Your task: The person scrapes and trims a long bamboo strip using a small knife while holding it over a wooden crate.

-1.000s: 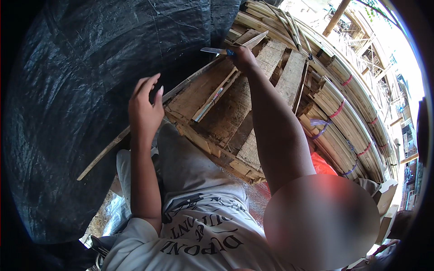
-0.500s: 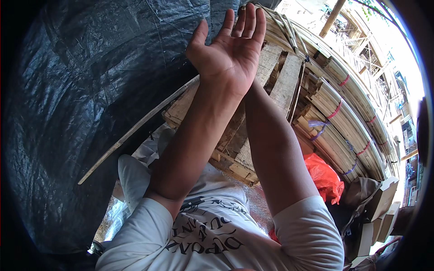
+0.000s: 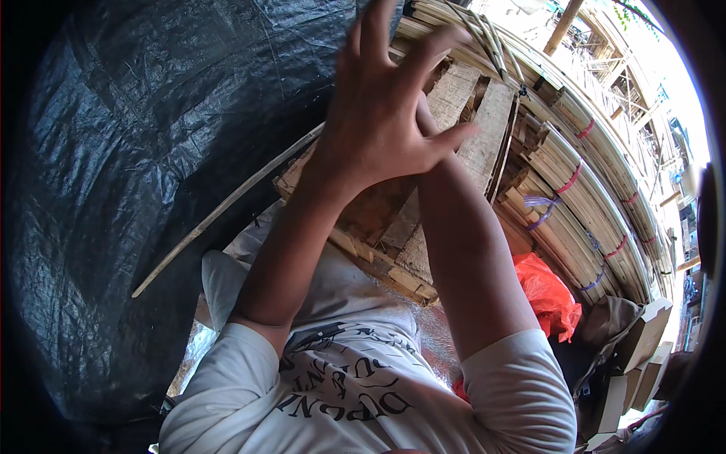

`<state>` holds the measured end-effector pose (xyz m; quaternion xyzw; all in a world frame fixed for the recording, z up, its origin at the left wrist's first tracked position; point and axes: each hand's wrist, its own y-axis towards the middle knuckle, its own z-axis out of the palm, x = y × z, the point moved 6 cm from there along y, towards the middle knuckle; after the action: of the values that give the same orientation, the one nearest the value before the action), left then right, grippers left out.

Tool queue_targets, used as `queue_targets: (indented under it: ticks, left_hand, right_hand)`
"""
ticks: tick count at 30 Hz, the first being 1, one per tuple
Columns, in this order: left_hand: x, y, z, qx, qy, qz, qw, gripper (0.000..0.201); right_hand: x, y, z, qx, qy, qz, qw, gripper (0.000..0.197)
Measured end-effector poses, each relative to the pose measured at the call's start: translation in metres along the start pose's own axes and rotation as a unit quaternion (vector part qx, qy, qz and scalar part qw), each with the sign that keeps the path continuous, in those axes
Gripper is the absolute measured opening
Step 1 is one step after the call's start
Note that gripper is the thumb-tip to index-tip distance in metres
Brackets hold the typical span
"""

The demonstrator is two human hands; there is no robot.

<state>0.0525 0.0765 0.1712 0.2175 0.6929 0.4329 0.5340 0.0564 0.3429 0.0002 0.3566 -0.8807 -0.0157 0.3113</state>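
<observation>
My left hand [image 3: 386, 113] is raised close to the camera, fingers spread and slightly curled, holding nothing. It covers the end of my right forearm [image 3: 461, 250], which reaches up behind it toward the worn wooden planks [image 3: 473, 106]; my right hand is hidden. A long thin bamboo strip [image 3: 227, 204] lies slanted across the black plastic sheet [image 3: 136, 151], its upper end passing under my left wrist. My white printed shirt [image 3: 340, 378] fills the lower middle.
Bundles of split bamboo slats [image 3: 582, 189] tied with red and purple bands curve along the right. A red plastic bag [image 3: 548, 291] lies beside my right arm. Cardboard boxes [image 3: 643, 340] stand at the lower right. Scaffold poles rise at the top right.
My left hand left the bamboo strip on the black sheet, rose in front of the camera and now spreads its fingers. My right hand, earlier seen at the planks, is now covered.
</observation>
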Motion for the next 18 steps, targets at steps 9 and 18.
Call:
queue_targets:
  ticks: [9, 18]
  left_hand:
    - [0.003, -0.04, -0.064, -0.103, 0.3, -0.029, 0.948, 0.069]
    - [0.045, 0.029, 0.014, -0.009, -0.68, -0.287, 0.674, 0.061]
  right_hand:
    - [0.028, -0.008, -0.002, -0.067, -0.059, -0.071, 0.993, 0.024]
    - [0.02, 0.001, 0.004, -0.093, -0.012, -0.085, 0.992, 0.028]
